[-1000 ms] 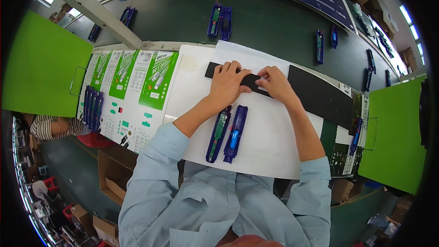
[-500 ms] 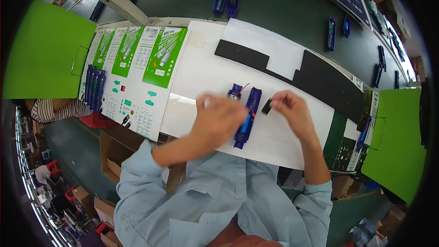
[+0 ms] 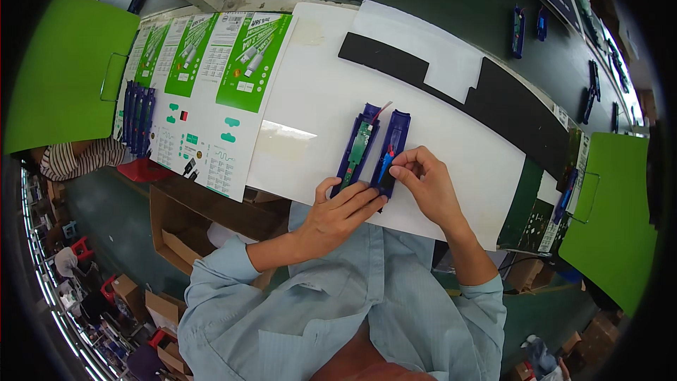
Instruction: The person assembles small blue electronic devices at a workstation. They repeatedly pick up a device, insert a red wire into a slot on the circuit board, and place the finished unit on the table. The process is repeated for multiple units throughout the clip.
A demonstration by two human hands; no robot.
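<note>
Two long dark-blue plastic housing halves lie side by side on the white work surface. The left half point(image 3: 352, 159) carries a green circuit board point(image 3: 360, 142), with thin wires at its far end. Inside the right half point(image 3: 398, 127) are a bright blue part point(image 3: 386, 163) and a bit of red wire. My left hand point(image 3: 340, 210) is closed over the near ends of both halves, thumb at the left side, fingers across them. My right hand point(image 3: 429, 182) pinches at the right half's right edge, beside the blue part. Whatever is between those fingertips is hidden.
Black strips point(image 3: 511, 116) border the white surface on the far side. Printed green-and-white sheets point(image 3: 243, 63) and several blue housings point(image 3: 139, 118) are at left. More housings point(image 3: 519, 32) rest on the dark green surface beyond. Green panels point(image 3: 67, 74) stand at both sides.
My left hand has come down onto the near ends of the halves. My right hand has moved left to the right half; the small black piece it held is no longer plainly visible.
</note>
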